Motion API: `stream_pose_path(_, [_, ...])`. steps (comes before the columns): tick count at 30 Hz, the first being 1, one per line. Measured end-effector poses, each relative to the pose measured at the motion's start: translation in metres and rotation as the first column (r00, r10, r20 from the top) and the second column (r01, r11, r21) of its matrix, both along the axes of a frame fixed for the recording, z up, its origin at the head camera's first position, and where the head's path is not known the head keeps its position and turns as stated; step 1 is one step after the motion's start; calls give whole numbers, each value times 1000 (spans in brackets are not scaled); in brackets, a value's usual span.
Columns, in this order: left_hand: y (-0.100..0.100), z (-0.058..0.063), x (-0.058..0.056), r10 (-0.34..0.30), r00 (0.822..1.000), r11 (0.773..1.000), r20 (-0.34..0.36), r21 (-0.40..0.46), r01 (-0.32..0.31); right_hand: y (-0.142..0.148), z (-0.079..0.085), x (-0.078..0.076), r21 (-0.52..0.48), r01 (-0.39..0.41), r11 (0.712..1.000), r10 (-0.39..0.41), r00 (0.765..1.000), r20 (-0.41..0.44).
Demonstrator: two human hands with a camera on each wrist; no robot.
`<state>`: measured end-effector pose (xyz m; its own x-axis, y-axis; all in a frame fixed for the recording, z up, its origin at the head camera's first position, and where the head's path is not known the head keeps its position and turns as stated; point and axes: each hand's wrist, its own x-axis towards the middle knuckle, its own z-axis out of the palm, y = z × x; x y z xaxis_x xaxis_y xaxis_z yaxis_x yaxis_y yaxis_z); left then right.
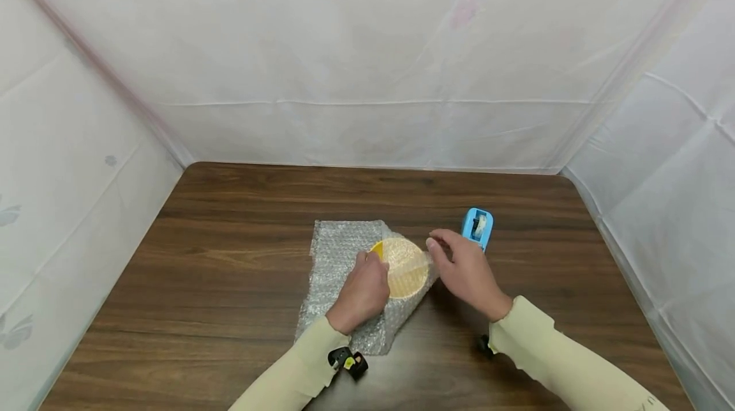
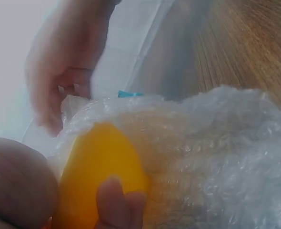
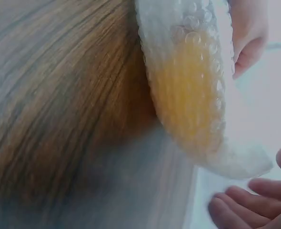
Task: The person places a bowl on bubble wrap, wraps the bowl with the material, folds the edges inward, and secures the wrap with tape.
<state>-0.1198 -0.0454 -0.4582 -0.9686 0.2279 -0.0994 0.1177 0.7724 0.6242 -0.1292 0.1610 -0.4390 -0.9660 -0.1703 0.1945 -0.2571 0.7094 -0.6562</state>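
A yellow bowl [image 1: 408, 280] lies partly wrapped in bubble wrap [image 1: 335, 248], with a translucent layer over its opening. My left hand [image 1: 367, 286] grips the bowl's left rim; in the left wrist view, the yellow wall [image 2: 100, 167] sits between thumb and fingers. At the bowl's right side is my right hand [image 1: 467, 270], its fingers by the wrap's edge. A pale clear strip [image 1: 412, 265] crosses the bowl towards it. In the right wrist view, thumb and fingers [image 3: 240, 210] stand apart beside the wrapped bowl [image 3: 188, 100].
A blue tape dispenser [image 1: 478, 227] stands on the brown wooden table [image 1: 230, 258], just behind my right hand. White sheeting [image 1: 367, 66] hangs around the table's back and sides. Part of the wrap lies flat to the left of the bowl.
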Motion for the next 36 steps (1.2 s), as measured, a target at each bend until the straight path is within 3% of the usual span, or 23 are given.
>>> stream_pose_path(5, [1,1,0,10,1000,1000,-14,-8,-10,-2,-5,-8,-29,22,999,-14,968,252])
stream_pose_path(11, [4,1,0,24,1000,1000,-10,4,-24,-6,-6,-7,-25,21,999,-10,917,400])
stream_pose_path(15, [5,2,1,46,999,999,14,7,-46,-7,-7,-2,-106,62,992,-5,883,469])
stream_pose_path(20, [6,2,1,65,998,998,18,7,-65,-11,-10,0,-168,99,981,-5,874,487])
stream_pose_path(28, [4,3,4,50,998,999,-32,7,-50,-16,-9,-2,-79,92,993,-46,891,452])
stream_pose_path(36, [2,4,8,63,996,998,-61,33,-61,-17,-8,-1,-40,97,994,-69,889,453])
